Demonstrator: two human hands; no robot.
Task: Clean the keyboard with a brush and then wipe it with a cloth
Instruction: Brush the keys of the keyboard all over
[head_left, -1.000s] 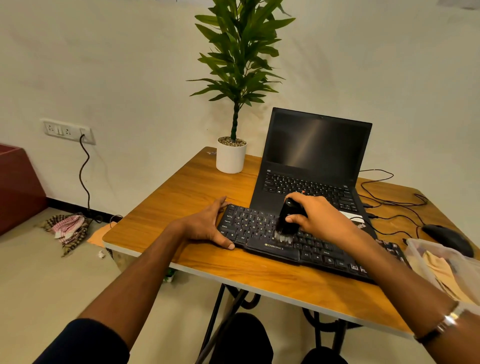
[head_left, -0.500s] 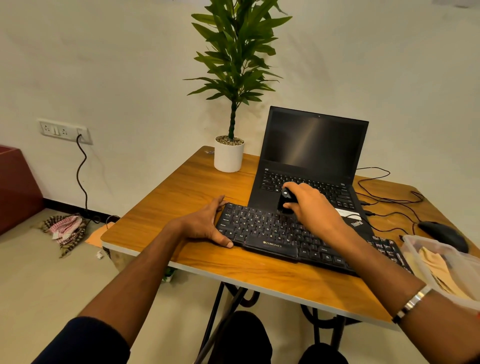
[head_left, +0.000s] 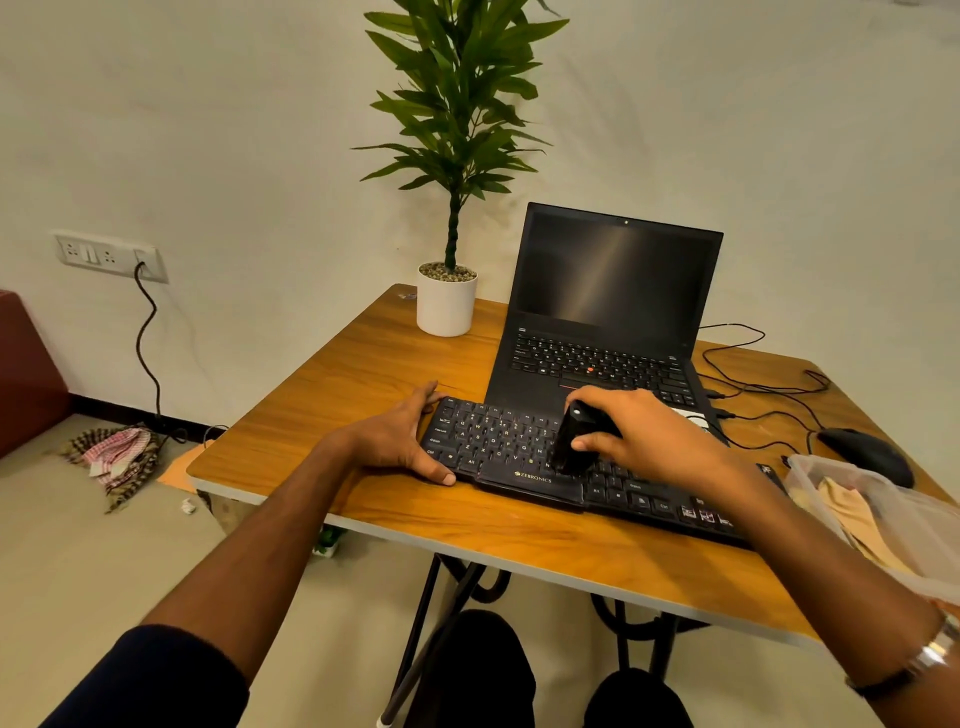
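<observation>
the wooden desk (head_left: 363, 374) carries an open black laptop (head_left: 613, 306) just behind the flat black keyboard (head_left: 519, 457). the left hand (head_left: 395, 441) lies open, bracing the keyboard's left end. the right hand (head_left: 644, 436) has its fingers clenched round the small black brush (head_left: 571, 441), upright on the middle keys. a hard stroke could pop a keycap or flick dust onto the laptop.
</observation>
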